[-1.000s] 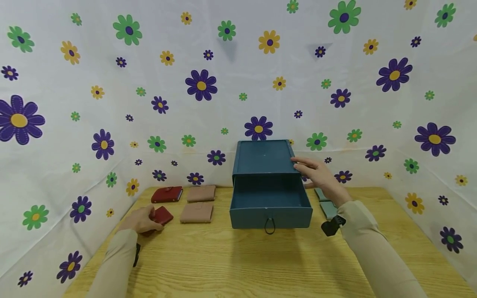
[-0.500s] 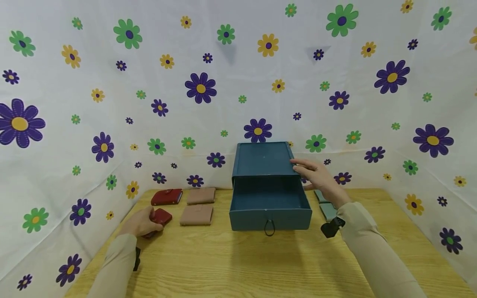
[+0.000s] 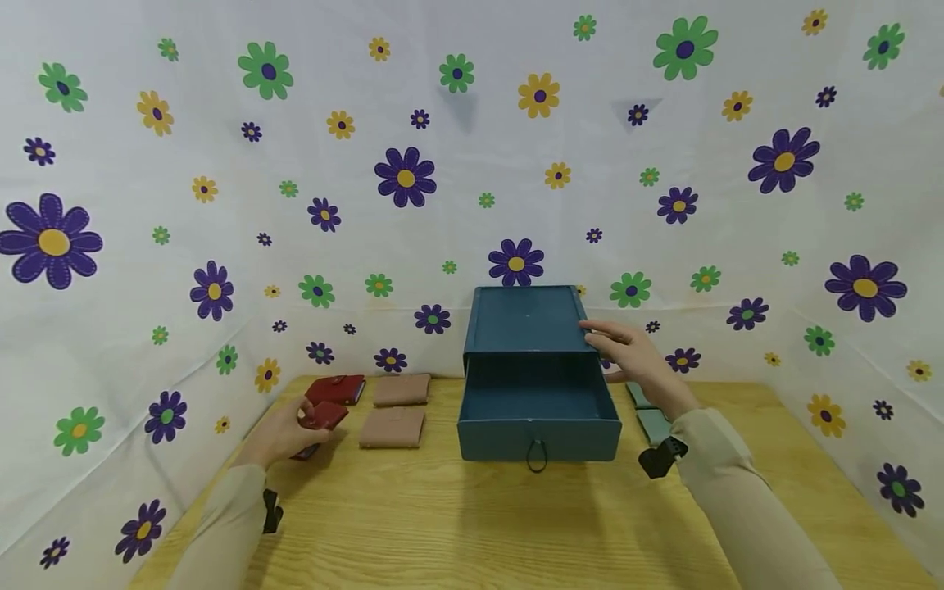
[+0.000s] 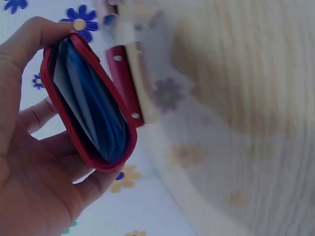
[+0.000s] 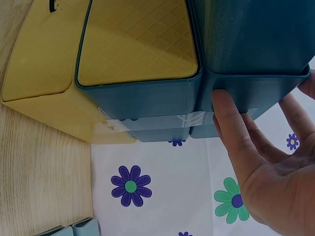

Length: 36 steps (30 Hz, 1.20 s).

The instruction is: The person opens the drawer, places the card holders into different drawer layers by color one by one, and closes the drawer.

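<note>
My left hand (image 3: 271,436) holds a small red card wallet (image 3: 329,415) just above the table's left side. In the left wrist view, thumb and fingers grip the wallet (image 4: 93,105) from opposite sides, and bluish plastic sleeves show inside it. My right hand (image 3: 640,359) touches the right side of a blue box (image 3: 524,321) with fingers mostly straight. Below the box top, a blue drawer (image 3: 540,441) with a dark loop pull stands out, its visible inside bare. The right wrist view shows the hand (image 5: 275,172) against the box's side wall.
Another red wallet (image 3: 336,388) lies behind the left hand, with two pink wallets (image 3: 401,389) beside it. Pale green wallets (image 3: 655,426) lie right of the box, partly hidden by the right arm. Yellow-fronted drawers (image 5: 138,44) sit under the blue one, joined by clear tape (image 5: 157,122).
My left hand has lifted the red card wallet off the table and tilted it. The right hand stays at the box's side, and the drawer has not moved.
</note>
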### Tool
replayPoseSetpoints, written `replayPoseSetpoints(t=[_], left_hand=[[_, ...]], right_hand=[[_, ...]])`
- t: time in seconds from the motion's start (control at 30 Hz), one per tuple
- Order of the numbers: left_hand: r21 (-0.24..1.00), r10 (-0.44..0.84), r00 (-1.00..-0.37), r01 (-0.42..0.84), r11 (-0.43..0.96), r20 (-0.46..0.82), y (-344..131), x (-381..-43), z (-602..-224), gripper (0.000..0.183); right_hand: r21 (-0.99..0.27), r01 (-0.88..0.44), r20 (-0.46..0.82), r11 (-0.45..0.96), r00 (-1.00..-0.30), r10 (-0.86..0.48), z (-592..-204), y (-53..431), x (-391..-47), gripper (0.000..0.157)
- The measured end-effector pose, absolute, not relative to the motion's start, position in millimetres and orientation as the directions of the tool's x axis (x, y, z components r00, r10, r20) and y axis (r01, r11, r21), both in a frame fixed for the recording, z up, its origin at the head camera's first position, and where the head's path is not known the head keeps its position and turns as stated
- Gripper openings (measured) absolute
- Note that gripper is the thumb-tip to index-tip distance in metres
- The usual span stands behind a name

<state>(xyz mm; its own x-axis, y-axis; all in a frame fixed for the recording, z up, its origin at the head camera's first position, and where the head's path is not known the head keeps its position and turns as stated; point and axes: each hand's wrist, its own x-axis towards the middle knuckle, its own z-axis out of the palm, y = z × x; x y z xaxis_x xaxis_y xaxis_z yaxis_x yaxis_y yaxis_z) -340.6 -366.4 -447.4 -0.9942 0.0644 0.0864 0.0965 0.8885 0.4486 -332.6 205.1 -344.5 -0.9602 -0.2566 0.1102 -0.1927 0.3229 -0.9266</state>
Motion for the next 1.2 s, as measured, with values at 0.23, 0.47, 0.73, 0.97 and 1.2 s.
replayPoseSetpoints(t=[0.23,0.47,0.73,0.97,1.2], left_hand=[[0.491,0.076,-0.991,0.121,0.862,0.112,-354.2,-333.7,-435.6,0.054],[0.483,0.113,-0.985,0.162,0.861,0.130,-334.7,-324.7,-411.5,0.055],[0.448,0.159,-0.974,0.215,0.868,0.160,-312.2,-320.1,-387.6,0.054],[0.434,0.168,-0.970,0.229,0.871,0.173,-292.8,-311.5,-366.9,0.050],[0.441,0.192,-0.967,0.247,0.863,0.167,-276.8,-305.1,-350.9,0.050]], right_hand=[[-0.929,-0.181,0.101,0.323,-0.963,-0.249,-343.3,204.7,-333.2,0.056],[-0.932,-0.171,0.092,0.319,-0.964,-0.249,-342.5,204.7,-334.1,0.055],[-0.935,-0.165,0.089,0.313,-0.966,-0.244,-342.7,204.4,-335.3,0.054],[-0.939,-0.168,0.093,0.302,-0.965,-0.247,-343.1,203.7,-336.6,0.053],[-0.938,-0.166,0.093,0.304,-0.966,-0.242,-343.2,204.0,-335.0,0.053]])
